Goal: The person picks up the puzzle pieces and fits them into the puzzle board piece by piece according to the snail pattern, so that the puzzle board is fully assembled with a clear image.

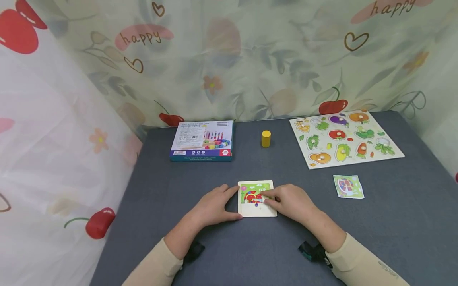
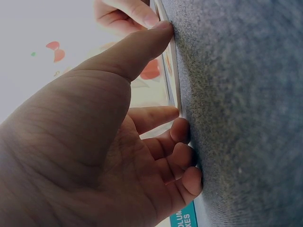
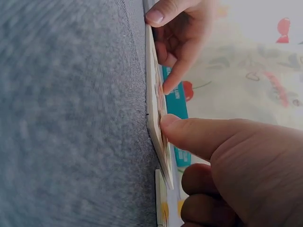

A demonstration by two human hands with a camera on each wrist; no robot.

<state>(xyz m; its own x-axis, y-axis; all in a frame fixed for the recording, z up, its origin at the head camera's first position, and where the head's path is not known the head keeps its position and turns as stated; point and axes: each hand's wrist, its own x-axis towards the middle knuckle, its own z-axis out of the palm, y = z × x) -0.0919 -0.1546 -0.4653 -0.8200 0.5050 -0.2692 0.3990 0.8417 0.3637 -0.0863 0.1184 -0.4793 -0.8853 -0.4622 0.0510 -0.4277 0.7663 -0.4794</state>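
A small square puzzle board lies flat in front of the person, its upper part covered by a green, red and yellow picture, its lower strip pale and bare. At its left edge, the left hand touches the upper corner with the forefinger and the lower corner with the thumb; the other fingers are loosely bent in the left wrist view. From the right, the right hand pinches a puzzle piece against the picture between thumb and forefinger; the fingers mostly cover it. Its other fingers are curled in the right wrist view.
A flat box lies at the back left, and a yellow cylinder stands at the back middle. To the back right is a large vegetable picture board. Nearer on the right lies a small picture card. Patterned cloth hangs behind the table.
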